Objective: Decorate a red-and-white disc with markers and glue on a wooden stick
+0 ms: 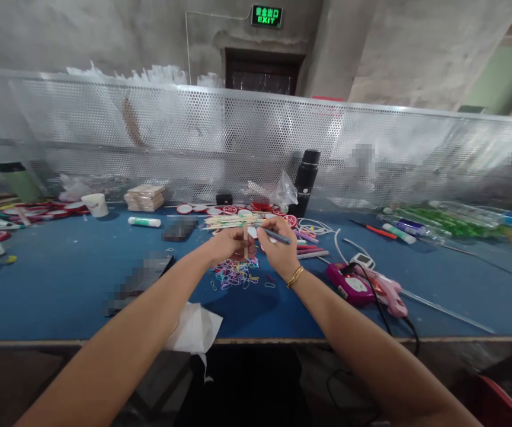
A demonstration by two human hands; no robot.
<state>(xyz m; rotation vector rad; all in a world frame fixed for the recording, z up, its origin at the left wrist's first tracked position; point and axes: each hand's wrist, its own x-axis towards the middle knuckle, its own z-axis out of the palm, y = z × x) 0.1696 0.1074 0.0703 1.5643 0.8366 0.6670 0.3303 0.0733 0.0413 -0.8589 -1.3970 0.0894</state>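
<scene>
My left hand [227, 244] is closed around a flat, light wooden stick [246, 242], held upright. Between the fingers of my right hand [280, 252] is a dark grey pen [279, 237], its front end pointing left toward the stick. What the pen tip touches is too small to make out. Just below both hands lies a loose pile of small coloured clips [233, 277]. Behind them rests a bundle of pale wooden sticks [227, 221], with round red-and-white discs [229, 209] beyond it.
To the right are a black thermos [304, 185], a magenta device [349, 286] and a pink glue gun [389, 292] with cables. At left stand a paper cup [96, 205], a glue stick [144, 222] and a wrapped stack [144, 197]. White tissue [198, 326] hangs over the table's front edge.
</scene>
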